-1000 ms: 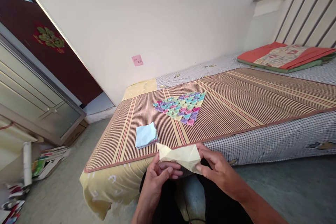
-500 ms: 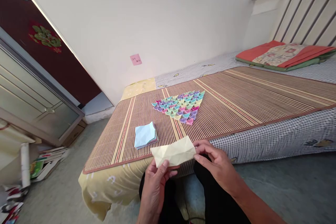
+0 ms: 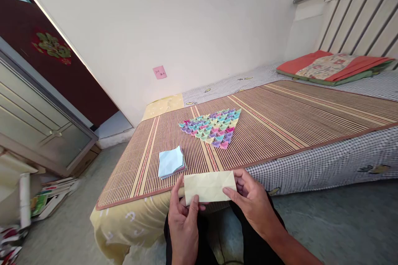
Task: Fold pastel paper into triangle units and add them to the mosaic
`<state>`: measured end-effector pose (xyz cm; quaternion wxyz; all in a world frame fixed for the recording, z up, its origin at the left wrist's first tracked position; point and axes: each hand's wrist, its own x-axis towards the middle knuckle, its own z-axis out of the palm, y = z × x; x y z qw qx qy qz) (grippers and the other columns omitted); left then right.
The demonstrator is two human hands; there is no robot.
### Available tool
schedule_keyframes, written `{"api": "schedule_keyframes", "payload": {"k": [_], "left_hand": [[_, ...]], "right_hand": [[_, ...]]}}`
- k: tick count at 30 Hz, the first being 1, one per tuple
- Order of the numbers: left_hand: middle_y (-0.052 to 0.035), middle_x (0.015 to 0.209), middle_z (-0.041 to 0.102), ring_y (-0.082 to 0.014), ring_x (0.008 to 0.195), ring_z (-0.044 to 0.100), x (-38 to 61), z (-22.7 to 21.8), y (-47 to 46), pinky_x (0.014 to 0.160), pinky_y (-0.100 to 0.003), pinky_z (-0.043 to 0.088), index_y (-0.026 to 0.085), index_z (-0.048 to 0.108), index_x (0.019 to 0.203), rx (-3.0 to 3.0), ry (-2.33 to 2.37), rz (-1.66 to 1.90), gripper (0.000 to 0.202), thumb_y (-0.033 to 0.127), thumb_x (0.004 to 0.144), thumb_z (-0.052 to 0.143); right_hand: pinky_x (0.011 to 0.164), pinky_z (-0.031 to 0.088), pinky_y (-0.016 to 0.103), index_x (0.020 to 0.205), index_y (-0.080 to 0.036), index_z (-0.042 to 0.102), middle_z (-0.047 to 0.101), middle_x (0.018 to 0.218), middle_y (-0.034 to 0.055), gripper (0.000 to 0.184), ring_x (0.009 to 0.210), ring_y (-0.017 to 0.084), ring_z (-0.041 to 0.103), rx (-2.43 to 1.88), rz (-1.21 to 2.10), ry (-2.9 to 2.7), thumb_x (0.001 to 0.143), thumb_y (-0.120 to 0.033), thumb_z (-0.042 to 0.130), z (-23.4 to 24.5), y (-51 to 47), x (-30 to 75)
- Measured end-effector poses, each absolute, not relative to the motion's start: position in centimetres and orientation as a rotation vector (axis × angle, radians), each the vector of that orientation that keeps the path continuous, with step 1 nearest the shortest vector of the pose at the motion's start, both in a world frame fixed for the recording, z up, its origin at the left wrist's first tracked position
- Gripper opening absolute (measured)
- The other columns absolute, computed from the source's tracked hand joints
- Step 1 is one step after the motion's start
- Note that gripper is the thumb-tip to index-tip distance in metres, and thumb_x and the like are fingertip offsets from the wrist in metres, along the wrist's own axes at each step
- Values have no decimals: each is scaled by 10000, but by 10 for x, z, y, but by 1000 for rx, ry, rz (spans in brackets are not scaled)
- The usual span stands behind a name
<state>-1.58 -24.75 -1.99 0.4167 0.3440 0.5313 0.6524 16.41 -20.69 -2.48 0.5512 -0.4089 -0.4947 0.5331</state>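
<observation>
Together the left hand (image 3: 183, 219) and right hand (image 3: 253, 203) pinch a creased, pale-yellow paper rectangle (image 3: 209, 186) by its ends.

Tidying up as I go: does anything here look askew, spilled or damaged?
Only the magazines lie strewn on the floor, far left. The paper stack is slightly fanned; the yellow paper in the left hand and right hand is creased, not torn.
</observation>
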Motion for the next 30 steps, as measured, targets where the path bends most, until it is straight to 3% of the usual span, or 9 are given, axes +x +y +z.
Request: {"api": "schedule_keyframes", "payload": {"k": [3, 8, 12, 16, 19, 22, 28, 30], "left_hand": [[9, 828, 759, -108, 646, 657, -8, -20, -250, 742, -222, 566, 215, 617, 1387, 656, 1219, 1690, 751, 335, 724, 948], [-41, 906, 744, -157, 739, 665, 13, -19, -251, 596, -226, 548, 162, 766, 1031, 414, 1038, 1594, 476, 281, 630, 994], [-3, 790, 693, -117, 647, 598, 15, -17, -251, 570, -210, 532, 160, 773, 903, 424, 1047, 1617, 360, 274, 639, 989], [-9, 884, 725, -117, 685, 611, 10, -17, -251, 596, -212, 549, 188, 787, 948, 400, 1042, 1583, 375, 259, 640, 989], [-7, 817, 707, -116, 664, 611, 9, -18, -251, 627, -224, 560, 174, 790, 932, 421, 1042, 1596, 342, 276, 665, 978], [-25, 779, 707, -124, 654, 621, 10, -16, -250, 659, -244, 572, 143, 781, 843, 449, 1022, 1620, 301, 335, 697, 962], [-137, 1033, 784, -230, 865, 724, 11, -6, -249, 757, -323, 611, 136, 798, 1054, 447, 912, 1572, 430, 462, 788, 887], [-128, 1013, 788, -215, 840, 722, 11, -6, -249, 752, -308, 611, 133, 802, 1014, 445, 903, 1560, 398, 437, 776, 901]], "right_hand": [[844, 636, 397, 1294, -226, 599, 785, 1101, 103, 534, 947, 267, 760, -952, 1244, -1108, 840, -417, 805, -26, -213, 157], [855, 627, 386, 1380, -226, 569, 782, 1082, 84, 570, 934, 255, 758, -944, 1216, -1149, 858, -345, 765, -28, -222, 147], [869, 612, 376, 1316, -228, 620, 781, 1063, 68, 493, 928, 239, 747, -920, 1262, -1217, 852, -318, 761, -21, -222, 149], [806, 606, 348, 1200, -215, 670, 775, 989, 61, 367, 864, 219, 730, -934, 1230, -1225, 865, -342, 747, -14, -218, 153], [761, 600, 330, 1111, -210, 697, 758, 921, 53, 291, 822, 210, 714, -969, 1188, -1223, 865, -357, 746, -12, -217, 154], [734, 604, 333, 1146, -219, 678, 748, 923, 46, 309, 795, 205, 702, -957, 1212, -1214, 871, -349, 731, -12, -217, 154], [654, 582, 298, 1023, -212, 679, 750, 904, 55, 241, 765, 202, 702, -931, 1303, -1181, 841, -354, 748, -5, -217, 158], [629, 570, 282, 965, -213, 670, 745, 861, 45, 227, 746, 197, 699, -887, 1366, -1147, 834, -374, 762, -3, -217, 159]]}}
